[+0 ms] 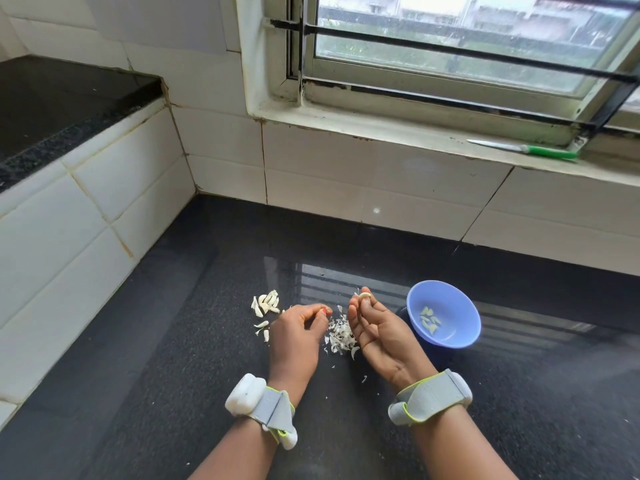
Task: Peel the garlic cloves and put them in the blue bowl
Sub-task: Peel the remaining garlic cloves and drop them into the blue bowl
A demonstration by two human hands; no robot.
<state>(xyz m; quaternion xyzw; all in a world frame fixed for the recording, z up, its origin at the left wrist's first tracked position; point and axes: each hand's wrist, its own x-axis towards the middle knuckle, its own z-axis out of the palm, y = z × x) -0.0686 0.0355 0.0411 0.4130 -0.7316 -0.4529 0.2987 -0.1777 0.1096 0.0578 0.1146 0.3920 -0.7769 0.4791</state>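
My right hand [375, 327] is raised palm up over the dark counter and pinches a pale garlic clove [364, 296] at its fingertips. My left hand [298, 329] hovers low beside it with its fingers curled; whether it holds a bit of skin I cannot tell. A heap of unpeeled garlic cloves [266, 303] lies just left of my left hand. Loose white garlic skins [341, 336] lie between my hands. The blue bowl [464, 336] stands right of my right hand with several peeled cloves [429, 320] inside.
A green-handled knife [526, 148] lies on the window ledge at the back right. White tiled walls close the counter [173, 341] at the back and left. A raised black counter [52, 109] sits at the far left.
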